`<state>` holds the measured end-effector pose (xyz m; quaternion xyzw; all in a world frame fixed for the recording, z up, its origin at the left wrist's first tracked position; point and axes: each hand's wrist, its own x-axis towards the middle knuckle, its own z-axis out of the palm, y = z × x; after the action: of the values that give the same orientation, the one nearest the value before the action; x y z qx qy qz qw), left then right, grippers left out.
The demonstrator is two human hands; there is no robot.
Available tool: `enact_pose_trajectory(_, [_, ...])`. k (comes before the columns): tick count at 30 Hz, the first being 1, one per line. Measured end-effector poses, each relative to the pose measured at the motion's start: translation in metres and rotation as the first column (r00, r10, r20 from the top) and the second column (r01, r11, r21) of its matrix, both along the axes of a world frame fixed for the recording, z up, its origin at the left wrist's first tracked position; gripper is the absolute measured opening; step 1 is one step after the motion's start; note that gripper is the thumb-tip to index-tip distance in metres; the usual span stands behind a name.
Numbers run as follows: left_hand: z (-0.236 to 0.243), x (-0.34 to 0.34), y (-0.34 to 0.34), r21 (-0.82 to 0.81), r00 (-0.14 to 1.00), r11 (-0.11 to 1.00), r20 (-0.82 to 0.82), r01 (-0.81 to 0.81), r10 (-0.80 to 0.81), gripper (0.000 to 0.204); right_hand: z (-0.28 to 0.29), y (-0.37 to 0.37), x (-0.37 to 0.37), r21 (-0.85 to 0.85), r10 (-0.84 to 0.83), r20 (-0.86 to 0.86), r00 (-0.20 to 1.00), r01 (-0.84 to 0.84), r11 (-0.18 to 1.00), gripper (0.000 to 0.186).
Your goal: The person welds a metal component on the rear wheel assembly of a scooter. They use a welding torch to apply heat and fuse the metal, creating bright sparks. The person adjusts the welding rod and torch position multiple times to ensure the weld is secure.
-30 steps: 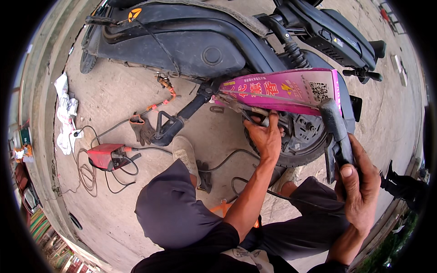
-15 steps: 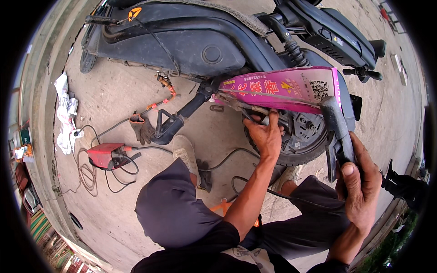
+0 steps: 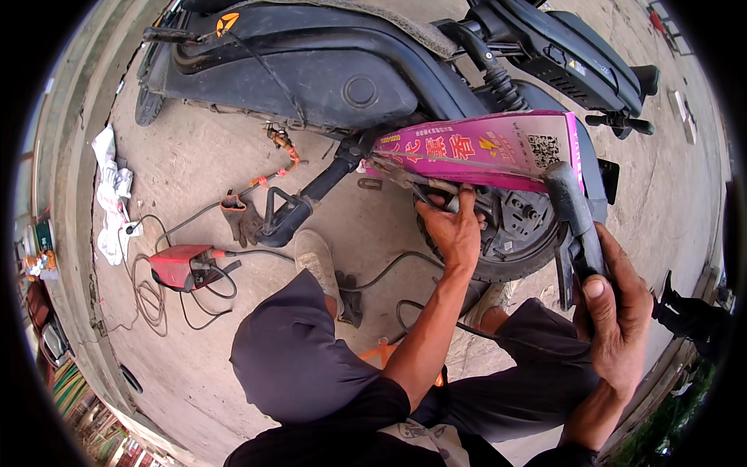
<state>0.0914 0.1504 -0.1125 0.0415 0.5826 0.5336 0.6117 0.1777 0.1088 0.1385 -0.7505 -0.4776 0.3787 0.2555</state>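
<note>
My right hand (image 3: 618, 319) is closed around a black electrode holder (image 3: 572, 210) with a lever. A thin rod (image 3: 482, 165) runs leftward from its head, in front of a pink printed cardboard sheet (image 3: 498, 144). Its far end comes near the metal bracket (image 3: 393, 167) low on the motor scooter (image 3: 311, 86). My left hand (image 3: 455, 233) is closed on a grey metal piece (image 3: 445, 189) just below the sheet, beside the rear wheel (image 3: 517, 272). My fingers hide part of that piece, so its exact kind does not show.
A red welding machine (image 3: 183, 266) with cables stands on the concrete at left. Near it lie a work glove (image 3: 243, 218) and a white cloth (image 3: 115, 194). The scooter's black stand leg (image 3: 323, 179) juts toward my foot. A black cable (image 3: 389, 276) crosses the ground beneath my arms.
My right hand and the electrode holder have shifted very slightly up and left. The cardboard's upper edge sits a little higher. My left hand keeps its place on the metal piece.
</note>
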Motion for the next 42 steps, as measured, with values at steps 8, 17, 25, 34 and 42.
enact_pose_trajectory(8, [-0.001,-0.006,0.000,0.015,1.000,1.000,-0.014,-0.010,0.010,0.048,-0.005,0.000,-0.001,-0.007,-0.014,-0.020,1.000,0.014,1.000,0.062])
enact_pose_trajectory(17, [0.000,0.003,-0.001,0.065,0.999,0.998,-0.036,-0.026,0.028,0.047,0.001,0.001,0.001,-0.022,0.010,-0.003,1.000,-0.010,1.000,0.063])
enact_pose_trajectory(25, [0.004,0.000,0.001,0.002,1.000,1.000,0.019,-0.004,0.004,0.049,-0.008,-0.009,0.008,0.012,0.038,0.043,0.998,-0.039,0.999,0.064])
enact_pose_trajectory(34, [0.003,-0.002,0.000,0.005,1.000,1.000,0.027,-0.016,0.016,0.055,-0.008,-0.008,0.004,0.006,0.039,0.048,0.998,-0.039,0.999,0.064])
enact_pose_trajectory(42, [0.002,-0.002,0.001,0.013,1.000,1.000,0.020,-0.012,0.012,0.054,-0.007,-0.006,0.005,-0.010,0.050,0.033,0.998,-0.050,0.999,0.064])
